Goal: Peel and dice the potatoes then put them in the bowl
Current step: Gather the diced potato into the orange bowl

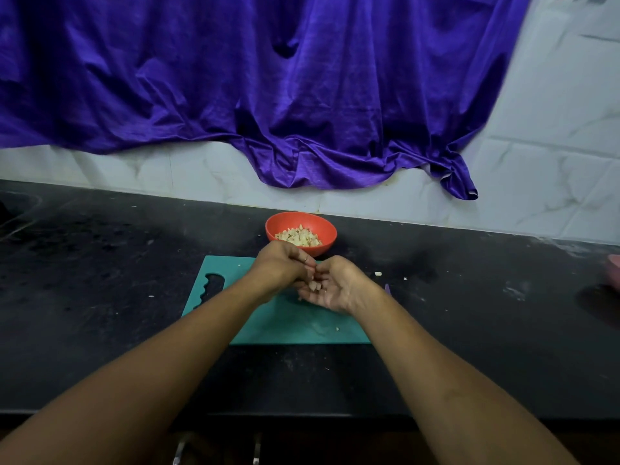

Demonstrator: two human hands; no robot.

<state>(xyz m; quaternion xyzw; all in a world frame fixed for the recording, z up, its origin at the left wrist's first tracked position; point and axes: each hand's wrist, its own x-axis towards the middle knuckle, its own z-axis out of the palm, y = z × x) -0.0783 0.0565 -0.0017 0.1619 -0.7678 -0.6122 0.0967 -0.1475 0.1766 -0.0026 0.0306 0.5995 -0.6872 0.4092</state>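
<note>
An orange bowl [322, 226] with diced potato [298, 237] in it stands on the dark counter just behind a teal cutting board [288, 325]. Over the board, my right hand [335, 290] lies palm up, cupped, with a few potato pieces [314, 285] in it. My left hand [285, 266] is palm down with curled fingers, its fingertips touching the pieces in the right palm. A single potato bit [378, 273] lies on the counter right of the board.
A purple knife tip [387, 289] shows beside my right wrist at the board's right edge. A purple cloth [268, 78] hangs over the white tiled wall. A pink object [614, 270] sits at the far right edge. Crumbs dot the black counter [100, 263].
</note>
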